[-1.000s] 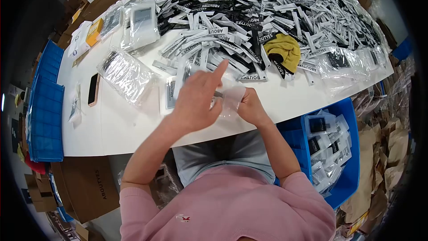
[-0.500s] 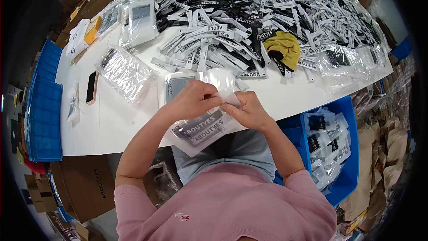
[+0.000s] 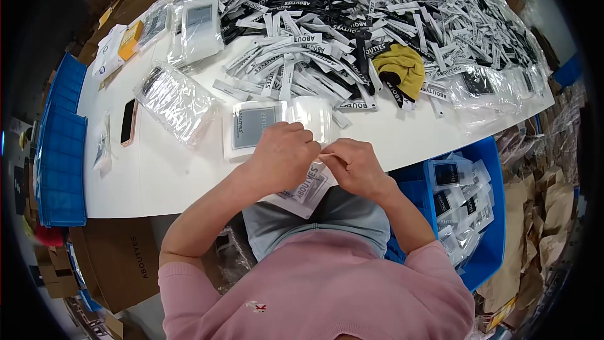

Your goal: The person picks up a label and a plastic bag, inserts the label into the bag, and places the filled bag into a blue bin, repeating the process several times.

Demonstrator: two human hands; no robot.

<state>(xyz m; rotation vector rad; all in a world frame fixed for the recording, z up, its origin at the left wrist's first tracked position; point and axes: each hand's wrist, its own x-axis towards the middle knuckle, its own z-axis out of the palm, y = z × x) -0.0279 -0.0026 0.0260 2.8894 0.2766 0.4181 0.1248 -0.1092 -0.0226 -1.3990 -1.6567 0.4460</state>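
At the table's front edge, my left hand (image 3: 283,156) and my right hand (image 3: 356,165) pinch the top of a clear plastic bag (image 3: 307,196). The bag hangs tilted above my lap, with printed ABOUTYES lettering showing; my left hand and forearm hide part of it. Both hands are closed, fingertips close together at the bag's edge. Just behind my left hand lies a stack of clear bags with a grey label (image 3: 255,127). Farther back is a big heap of black and white ABOUTYES sachets (image 3: 302,56).
A blue bin (image 3: 497,214) of filled bags stands at my right. On the table are a yellow-and-black cap (image 3: 402,69), a phone (image 3: 128,122), a clear plastic pack (image 3: 176,101) and more bag stacks (image 3: 196,31). Blue crates (image 3: 61,151) line the left edge.
The bag has turned and dropped slightly, and less of its print shows. My left hand has rolled over so its back faces up; both hands now pinch the top edge.
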